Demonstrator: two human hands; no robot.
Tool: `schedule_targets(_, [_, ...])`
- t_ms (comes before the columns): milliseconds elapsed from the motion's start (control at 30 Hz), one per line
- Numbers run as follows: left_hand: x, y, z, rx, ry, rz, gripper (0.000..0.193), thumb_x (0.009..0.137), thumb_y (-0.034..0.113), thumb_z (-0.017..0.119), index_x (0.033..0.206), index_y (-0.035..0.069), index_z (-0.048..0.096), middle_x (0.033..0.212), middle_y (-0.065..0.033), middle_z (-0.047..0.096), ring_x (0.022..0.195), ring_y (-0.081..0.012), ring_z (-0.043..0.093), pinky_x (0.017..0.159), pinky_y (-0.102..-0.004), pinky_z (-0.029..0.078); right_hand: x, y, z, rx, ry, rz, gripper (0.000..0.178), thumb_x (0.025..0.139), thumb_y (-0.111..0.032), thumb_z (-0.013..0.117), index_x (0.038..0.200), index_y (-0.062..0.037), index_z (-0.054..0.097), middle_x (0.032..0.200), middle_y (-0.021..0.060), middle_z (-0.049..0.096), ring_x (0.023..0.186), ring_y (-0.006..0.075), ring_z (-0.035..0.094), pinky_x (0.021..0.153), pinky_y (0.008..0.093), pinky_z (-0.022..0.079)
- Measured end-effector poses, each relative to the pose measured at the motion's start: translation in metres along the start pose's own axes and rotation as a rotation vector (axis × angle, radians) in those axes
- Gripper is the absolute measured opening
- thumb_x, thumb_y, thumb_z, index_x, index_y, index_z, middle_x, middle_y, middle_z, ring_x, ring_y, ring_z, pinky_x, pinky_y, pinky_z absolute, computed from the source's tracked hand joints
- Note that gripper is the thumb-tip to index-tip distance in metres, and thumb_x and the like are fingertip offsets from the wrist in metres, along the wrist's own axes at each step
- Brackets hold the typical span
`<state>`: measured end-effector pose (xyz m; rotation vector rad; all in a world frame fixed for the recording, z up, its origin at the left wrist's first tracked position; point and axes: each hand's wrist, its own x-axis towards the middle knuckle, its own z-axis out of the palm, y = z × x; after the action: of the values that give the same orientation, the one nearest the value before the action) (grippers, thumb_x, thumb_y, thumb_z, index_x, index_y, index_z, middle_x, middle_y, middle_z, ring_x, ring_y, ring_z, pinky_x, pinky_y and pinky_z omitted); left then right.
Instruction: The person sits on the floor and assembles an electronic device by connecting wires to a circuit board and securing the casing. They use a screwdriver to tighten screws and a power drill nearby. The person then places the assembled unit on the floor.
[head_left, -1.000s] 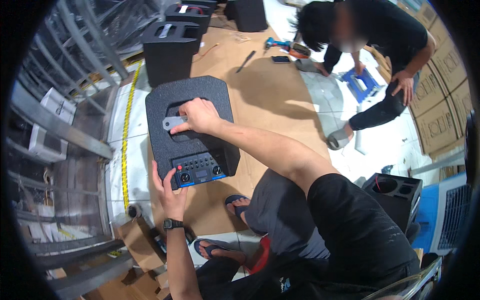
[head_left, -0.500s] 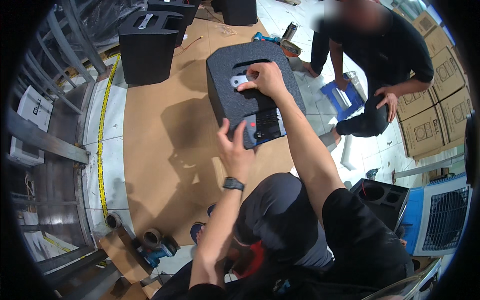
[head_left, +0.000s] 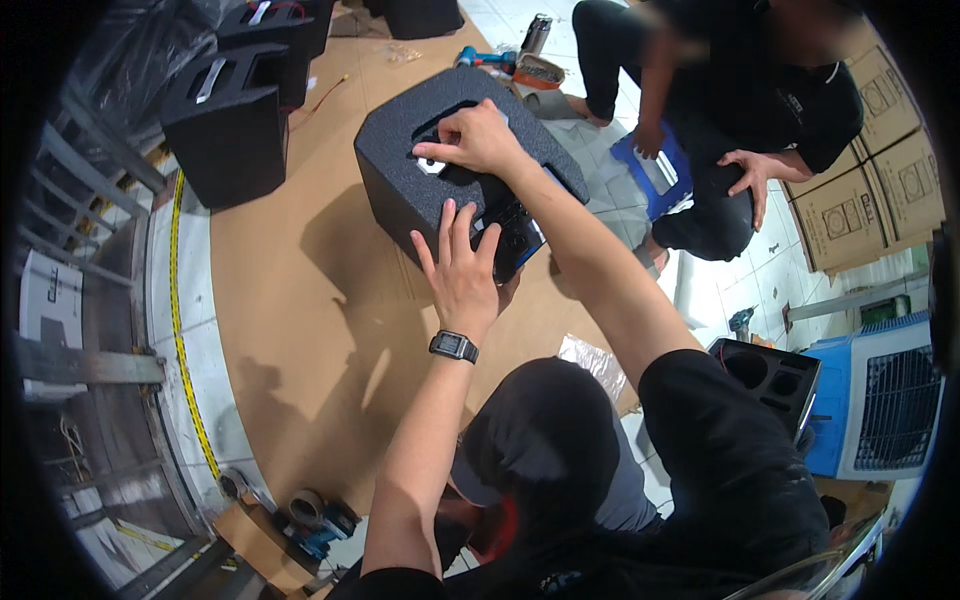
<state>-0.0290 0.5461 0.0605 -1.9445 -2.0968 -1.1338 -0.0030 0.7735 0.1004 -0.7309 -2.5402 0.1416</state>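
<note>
A black textured speaker cabinet [head_left: 400, 130] stands in front of me, with a carrying handle on its top. My right hand [head_left: 482, 142] is closed around the handle, fingers in the recess and thumb beside a pale metal strip [head_left: 431, 165]; the rest of the strip is hidden. My left hand [head_left: 465, 265] has its fingers spread along the cabinet's near edge, close to a dark control panel [head_left: 515, 235] with knobs. Its thumb is mostly hidden below the panel's corner.
More black cabinets [head_left: 225, 140] stand at the far left on the brown floor sheet [head_left: 330, 300]. A co-worker [head_left: 720, 150] crouches at the right by a blue-and-white object [head_left: 655, 175]. Cartons [head_left: 850, 215], a blue air cooler [head_left: 870, 400] and an open cabinet [head_left: 765, 380] line the right.
The view has shifted, and the cabinet appears farther left and turned. My left hand has come onto the cabinet's near edge beside the panel. My right hand stays on the handle.
</note>
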Motion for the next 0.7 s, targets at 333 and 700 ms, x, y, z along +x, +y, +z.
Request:
schedule_targets(333, [-0.009, 0.006, 0.036, 0.048, 0.106, 0.095, 0.053, 0.081, 0.046, 0.076, 0.124, 0.016, 0.064, 0.144, -0.0128, 0.053, 0.145, -0.0393, 0.041, 0.116, -0.0668, 0.031, -0.026, 0.020, -0.003, 0.066, 0.061, 0.017, 0.070, 0.075, -0.082, 0.065, 0.063, -0.0131, 0.070, 0.063, 0.0060, 0.066, 0.076, 0.0268, 0.066, 0.085, 0.0409, 0.041])
schedule_targets(700, [-0.019, 0.024, 0.026, 0.023, 0.063, 0.057, 0.066, 0.072, 0.035, 0.087, 0.125, 0.011, 0.058, 0.144, -0.0097, 0.051, 0.149, -0.0332, 0.036, 0.119, -0.0643, 0.029, -0.126, -0.059, -0.035, 0.062, 0.707, 0.394, 0.055, 0.075, -0.020, 0.083, 0.122, -0.0039, 0.061, 0.132, 0.0244, 0.051, 0.127, 0.0432, 0.046, 0.109, 0.0530, 0.035])
